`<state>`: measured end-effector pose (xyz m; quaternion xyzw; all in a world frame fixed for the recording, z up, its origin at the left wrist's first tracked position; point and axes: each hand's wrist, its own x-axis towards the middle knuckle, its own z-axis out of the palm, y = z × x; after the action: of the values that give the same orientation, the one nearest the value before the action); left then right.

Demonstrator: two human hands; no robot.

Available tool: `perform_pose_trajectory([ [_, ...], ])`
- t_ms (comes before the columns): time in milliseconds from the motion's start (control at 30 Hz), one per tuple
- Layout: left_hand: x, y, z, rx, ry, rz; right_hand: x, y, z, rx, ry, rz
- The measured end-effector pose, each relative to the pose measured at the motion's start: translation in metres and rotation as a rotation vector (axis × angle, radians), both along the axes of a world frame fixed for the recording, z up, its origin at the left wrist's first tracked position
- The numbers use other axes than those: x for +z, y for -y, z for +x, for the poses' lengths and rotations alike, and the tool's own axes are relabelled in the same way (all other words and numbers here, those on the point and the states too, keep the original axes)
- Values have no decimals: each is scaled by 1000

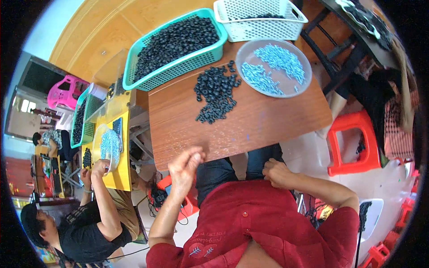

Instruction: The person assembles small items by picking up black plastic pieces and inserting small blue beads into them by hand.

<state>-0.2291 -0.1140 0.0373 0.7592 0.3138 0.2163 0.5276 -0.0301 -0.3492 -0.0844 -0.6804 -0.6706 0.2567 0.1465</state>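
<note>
My left hand (184,169) is raised at the near left edge of the brown table (268,123), thumb and fingers pressed together. Anything between its fingertips is too small or blurred to make out. Lower down, my right hand (278,174) rests by my thigh below the table edge, its fingers curled in and partly hidden. Mid-table lies a loose heap of small black ring-like parts (214,91). To its right stands a round clear bowl (241,67) holding small light-blue and white pieces (279,62) in two clusters.
A teal basket (178,71) full of black parts and a white basket (263,29) stand at the table's far side. On the left, a person (89,223) works at a yellow table (120,178). A red stool (353,143) and another seated person (380,98) are at right.
</note>
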Motion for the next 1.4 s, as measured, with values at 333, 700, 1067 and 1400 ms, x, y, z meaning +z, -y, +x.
perform_pose_trajectory([
  [333,-11,-111,116,72,-184,573,93,-62,20,79,-223,286],
  [700,-21,-118,106,-32,-63,533,111,-115,37,125,-325,520],
  [1067,7,-63,95,-98,371,-325,128,-181,30,-527,-717,672],
  [1400,10,-51,112,-113,375,180,134,-181,26,-716,-1043,601],
])
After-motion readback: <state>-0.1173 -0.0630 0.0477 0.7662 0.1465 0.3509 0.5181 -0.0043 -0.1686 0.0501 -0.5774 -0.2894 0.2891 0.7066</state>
